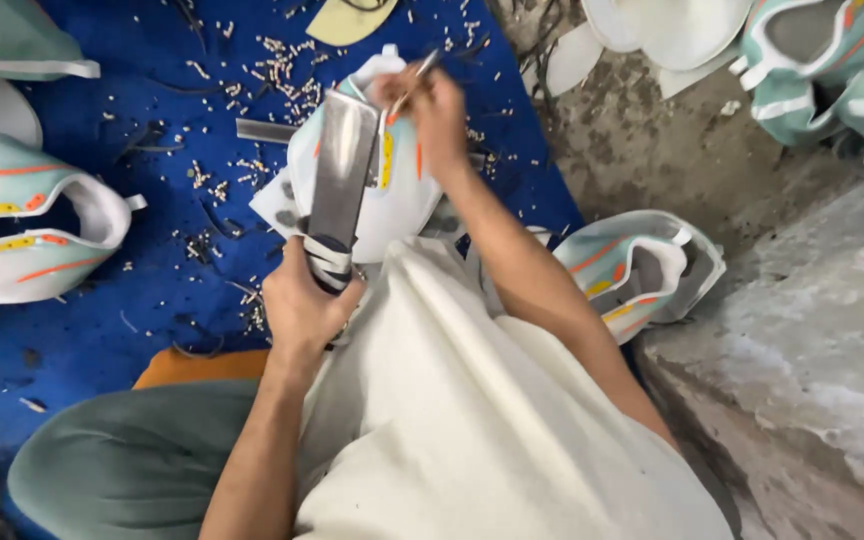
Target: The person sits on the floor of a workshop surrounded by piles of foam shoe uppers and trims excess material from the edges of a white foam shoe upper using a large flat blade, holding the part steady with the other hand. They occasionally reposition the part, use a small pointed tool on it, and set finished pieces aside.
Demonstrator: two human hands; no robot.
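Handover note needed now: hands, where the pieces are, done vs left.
Left hand: shut on the wrapped handle of a flat metal blade laid over the shoe upper.
Right hand: pinching a thin tool at the upper's top edge.
Upper sits over the white cloth on the lap.
More uppers lie left and right. Which are done cannot be told.
Scraps litter the blue mat.

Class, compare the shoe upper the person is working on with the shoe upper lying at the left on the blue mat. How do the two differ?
The worked upper is gripped by the right hand and partly hidden by the flat metal blade that the left hand holds; the left upper lies free, untouched and fully visible. The worked upper sits in front of the person's lap; the left upper rests flat on the blue mat. Both are white and pale green with orange and yellow stripes.
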